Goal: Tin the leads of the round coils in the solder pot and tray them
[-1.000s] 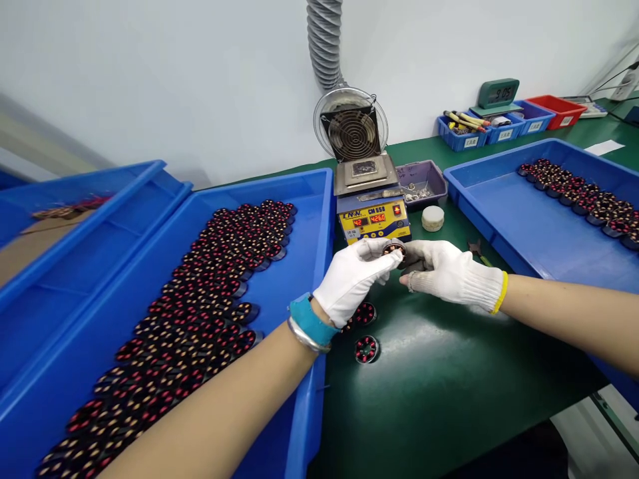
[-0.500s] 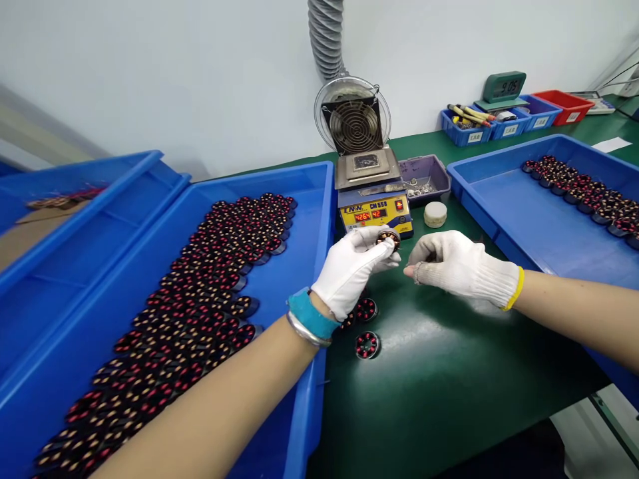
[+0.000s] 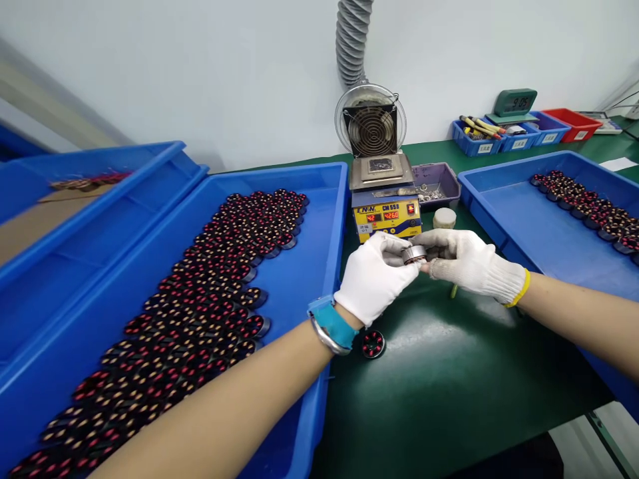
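Observation:
Between my two gloved hands is a motor stator point(image 3: 414, 253), a round metal ring tilted so its silvery outer wall faces me. My left hand point(image 3: 375, 276), in a thin white glove, pinches the ring from the left. From the right, my right hand point(image 3: 462, 261), in a knitted glove with a yellow cuff, has its fingers closed at the ring's edge; a bare fingertip shows there. Something small and yellow-green point(image 3: 454, 291) peeks out under the right hand, its kind unclear. Another stator point(image 3: 373, 344) with red coils lies on the green table below my left wrist.
A blue tray point(image 3: 319, 174) of many stators is at left, another blue tray point(image 3: 499, 223) at right. Behind my hands stand a yellow-fronted heating unit point(image 3: 387, 219), a fan point(image 3: 373, 131), a purple bin point(image 3: 452, 179) and a round white container point(image 3: 444, 218).
My right hand has come left to the stator and now grips its edge. The stator has turned from showing its coils to showing its side wall. The view has shifted slightly.

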{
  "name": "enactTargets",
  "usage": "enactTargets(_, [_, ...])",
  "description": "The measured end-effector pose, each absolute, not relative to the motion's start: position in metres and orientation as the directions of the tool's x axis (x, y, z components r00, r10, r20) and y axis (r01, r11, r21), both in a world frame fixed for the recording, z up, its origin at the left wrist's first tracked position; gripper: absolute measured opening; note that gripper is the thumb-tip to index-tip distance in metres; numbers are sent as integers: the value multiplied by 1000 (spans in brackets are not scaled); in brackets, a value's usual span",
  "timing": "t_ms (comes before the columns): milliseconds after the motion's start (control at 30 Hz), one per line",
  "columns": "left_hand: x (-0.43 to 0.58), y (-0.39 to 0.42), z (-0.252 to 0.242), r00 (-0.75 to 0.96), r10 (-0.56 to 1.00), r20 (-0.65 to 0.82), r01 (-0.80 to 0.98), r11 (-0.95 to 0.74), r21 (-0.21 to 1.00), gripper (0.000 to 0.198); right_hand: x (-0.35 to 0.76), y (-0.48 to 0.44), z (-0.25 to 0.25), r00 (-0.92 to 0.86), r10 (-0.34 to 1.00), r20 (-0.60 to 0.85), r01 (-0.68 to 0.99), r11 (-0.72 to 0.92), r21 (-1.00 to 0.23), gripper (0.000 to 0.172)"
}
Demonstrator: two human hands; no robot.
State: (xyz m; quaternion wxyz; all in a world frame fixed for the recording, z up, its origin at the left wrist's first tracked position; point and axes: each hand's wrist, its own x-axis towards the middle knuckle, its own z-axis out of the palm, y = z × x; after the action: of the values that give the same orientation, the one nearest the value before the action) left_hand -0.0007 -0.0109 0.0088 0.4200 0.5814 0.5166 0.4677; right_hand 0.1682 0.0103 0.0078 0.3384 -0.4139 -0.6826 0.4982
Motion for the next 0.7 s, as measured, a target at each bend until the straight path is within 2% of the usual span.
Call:
enactTargets(233, [-3, -10, 6, 95, 984, 153, 249, -173, 953, 40, 174, 11, 11, -401, 916, 31, 332, 177, -927, 28])
enactTargets(333, [-4, -13, 10, 166, 943, 287, 325, -327, 887, 55, 176, 11, 14, -414, 909, 52, 348, 211, -914, 29])
enactTargets(433, [-6, -15, 10, 262, 869, 420, 427, -495, 757, 68, 177, 9, 16, -395, 916, 72, 438, 257, -862, 30])
enactTargets(533, [-7, -13, 4, 309, 874, 374, 465, -482, 743, 58, 176, 4, 19, -384, 915, 124, 552, 335, -764, 31])
enactTargets(700, [-6, -10, -1, 204, 957, 208, 472, -283, 835, 35, 176, -1, 23, -362, 903, 232, 659, 424, -622, 25])
